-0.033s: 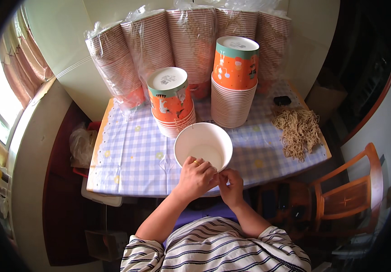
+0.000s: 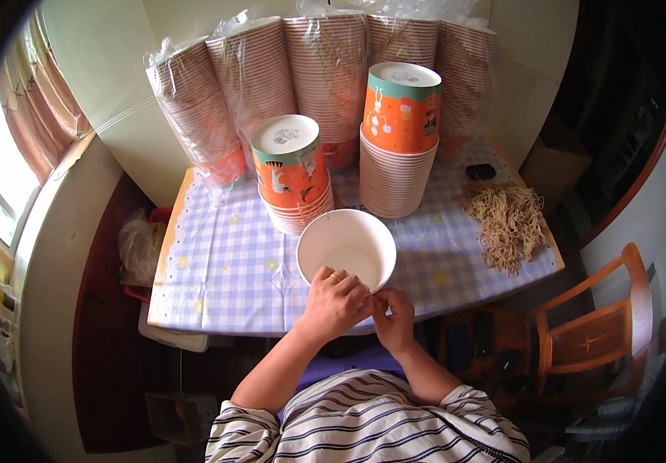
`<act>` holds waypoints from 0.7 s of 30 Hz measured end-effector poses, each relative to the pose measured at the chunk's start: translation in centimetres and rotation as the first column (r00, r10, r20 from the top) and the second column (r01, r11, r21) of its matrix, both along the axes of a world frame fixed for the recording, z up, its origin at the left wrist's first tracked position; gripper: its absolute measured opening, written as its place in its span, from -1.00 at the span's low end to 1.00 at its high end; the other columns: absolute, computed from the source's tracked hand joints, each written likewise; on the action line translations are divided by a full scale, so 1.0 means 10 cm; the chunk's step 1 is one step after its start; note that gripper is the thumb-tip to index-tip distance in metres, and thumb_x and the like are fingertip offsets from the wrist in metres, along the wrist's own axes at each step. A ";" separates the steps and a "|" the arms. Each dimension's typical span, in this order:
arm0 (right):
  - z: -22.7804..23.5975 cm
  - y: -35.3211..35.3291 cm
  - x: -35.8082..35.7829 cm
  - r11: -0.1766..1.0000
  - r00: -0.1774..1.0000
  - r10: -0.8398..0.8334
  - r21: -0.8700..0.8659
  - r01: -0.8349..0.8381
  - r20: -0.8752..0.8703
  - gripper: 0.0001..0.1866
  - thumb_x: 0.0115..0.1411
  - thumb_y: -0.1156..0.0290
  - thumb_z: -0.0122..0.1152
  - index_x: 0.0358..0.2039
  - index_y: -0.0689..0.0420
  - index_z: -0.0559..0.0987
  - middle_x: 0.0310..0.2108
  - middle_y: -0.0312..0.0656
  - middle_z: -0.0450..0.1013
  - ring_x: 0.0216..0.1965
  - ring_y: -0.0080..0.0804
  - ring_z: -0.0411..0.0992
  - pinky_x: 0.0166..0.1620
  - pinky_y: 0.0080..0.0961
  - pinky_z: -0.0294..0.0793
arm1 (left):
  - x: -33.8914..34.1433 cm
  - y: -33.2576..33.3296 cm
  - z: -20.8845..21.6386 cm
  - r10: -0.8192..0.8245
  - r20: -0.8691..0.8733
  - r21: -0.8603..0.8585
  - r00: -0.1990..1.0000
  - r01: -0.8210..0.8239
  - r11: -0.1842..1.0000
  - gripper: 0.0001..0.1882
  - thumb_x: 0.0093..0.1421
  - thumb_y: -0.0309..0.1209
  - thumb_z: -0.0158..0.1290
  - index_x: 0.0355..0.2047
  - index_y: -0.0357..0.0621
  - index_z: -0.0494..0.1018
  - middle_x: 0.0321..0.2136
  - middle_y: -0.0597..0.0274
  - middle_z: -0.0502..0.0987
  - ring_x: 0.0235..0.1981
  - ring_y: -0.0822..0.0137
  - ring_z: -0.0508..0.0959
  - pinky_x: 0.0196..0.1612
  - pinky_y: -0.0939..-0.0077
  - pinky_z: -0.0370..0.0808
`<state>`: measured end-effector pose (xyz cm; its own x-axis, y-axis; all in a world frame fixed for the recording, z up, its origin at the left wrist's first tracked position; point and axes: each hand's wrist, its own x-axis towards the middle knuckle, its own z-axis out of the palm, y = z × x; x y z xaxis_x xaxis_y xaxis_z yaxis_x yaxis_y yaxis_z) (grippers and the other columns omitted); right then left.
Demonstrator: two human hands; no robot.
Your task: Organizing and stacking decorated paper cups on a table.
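A white-lined paper tub (image 2: 352,239) stands at the table's near edge with its mouth tilted up toward me. My left hand (image 2: 334,305) is closed over its near rim, fingers bent, a ring on one finger. Just right of it, my right hand (image 2: 394,316) pinches at the outside of the same rim. The two hands' fingertips almost meet there. What the right fingers hold is too small and hidden to name. Behind the tub, a short stack of upside-down orange-and-green paper tubs (image 2: 294,181) stands left, and a taller stack (image 2: 401,116) stands right.
Several tall plastic-wrapped stacks of tubs (image 2: 325,69) line the back of the table. A tangled heap of beige cords (image 2: 506,224) lies on the right of the checked tablecloth (image 2: 225,285), near a small black item (image 2: 481,171). A wooden chair (image 2: 591,339) stands to the right.
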<state>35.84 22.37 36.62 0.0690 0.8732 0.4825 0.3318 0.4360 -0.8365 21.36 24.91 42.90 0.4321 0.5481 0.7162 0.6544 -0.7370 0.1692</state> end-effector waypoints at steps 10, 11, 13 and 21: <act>-0.13 0.15 0.20 0.992 0.958 0.081 -0.074 -0.105 -0.275 -0.84 0.09 0.43 0.25 -0.32 0.17 0.51 -0.33 -0.21 0.44 -0.28 -0.48 0.41 -0.17 -0.55 0.39 | -0.16 -0.09 0.05 0.087 0.160 -0.138 0.983 -0.065 0.988 -0.87 -0.09 -0.46 0.19 -0.47 -0.03 0.48 -0.52 0.36 0.48 -0.44 0.29 0.47 -0.31 0.37 0.31; -0.25 0.21 0.27 0.992 0.954 0.075 -0.072 -0.100 -0.289 -0.80 0.11 0.39 0.25 -0.27 0.17 0.50 -0.28 -0.22 0.43 -0.21 -0.46 0.39 -0.12 -0.55 0.37 | -0.19 -0.11 0.05 0.084 0.160 -0.136 0.984 -0.062 0.989 -0.87 -0.09 -0.46 0.19 -0.47 -0.03 0.48 -0.52 0.36 0.48 -0.44 0.29 0.47 -0.31 0.37 0.31; -0.29 0.29 0.35 0.985 0.938 0.044 -0.141 -0.098 -0.344 -0.77 0.11 0.38 0.25 -0.23 0.16 0.49 -0.26 -0.25 0.42 -0.20 -0.47 0.39 -0.11 -0.55 0.37 | -0.26 -0.12 0.03 0.075 0.246 -0.137 0.966 -0.042 0.990 -0.84 -0.07 -0.49 0.18 -0.42 -0.05 0.49 -0.48 0.35 0.50 -0.41 0.28 0.48 -0.26 0.37 0.31; -0.06 0.70 0.61 0.521 0.753 0.058 -0.623 -0.583 -0.655 -0.61 0.14 0.20 0.19 -0.07 0.12 0.46 -0.30 -0.35 0.46 -0.35 -0.61 0.41 -0.32 -0.60 0.40 | -0.40 -0.32 -0.03 -0.002 0.264 -0.148 0.965 0.042 0.988 -0.79 -0.04 -0.54 0.18 -0.35 -0.08 0.49 -0.41 0.31 0.50 -0.27 0.25 0.49 -0.16 0.34 0.31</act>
